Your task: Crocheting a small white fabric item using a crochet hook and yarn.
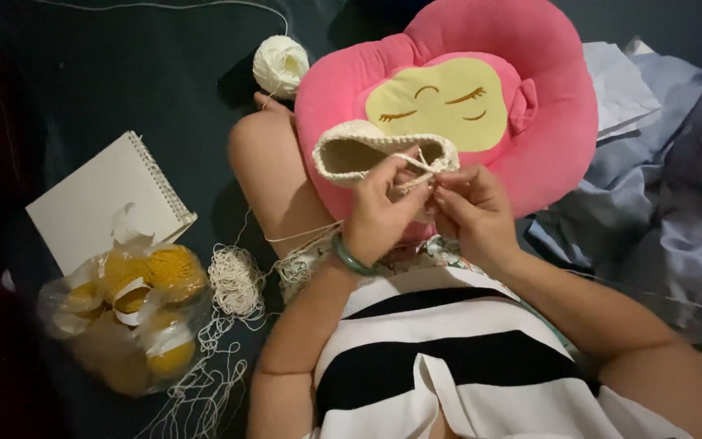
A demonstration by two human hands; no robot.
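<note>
Hands meet at frame centre, left hand (382, 210) and right hand (471, 210) both in a pinching grip on the cream yarn strand (413, 162) at the rim of the cream crocheted pouch (367, 153), which lies against the pink flower-shaped pillow (448, 97) on the lap. Up at eleven o'clock sits the white yarn ball (280, 65); out at nine o'clock lies the spiral notebook (107, 199). Down at eight o'clock rests the plastic bag of yellow yarn (127, 313), loose cream yarn tangle (236, 280) just beside it.
</note>
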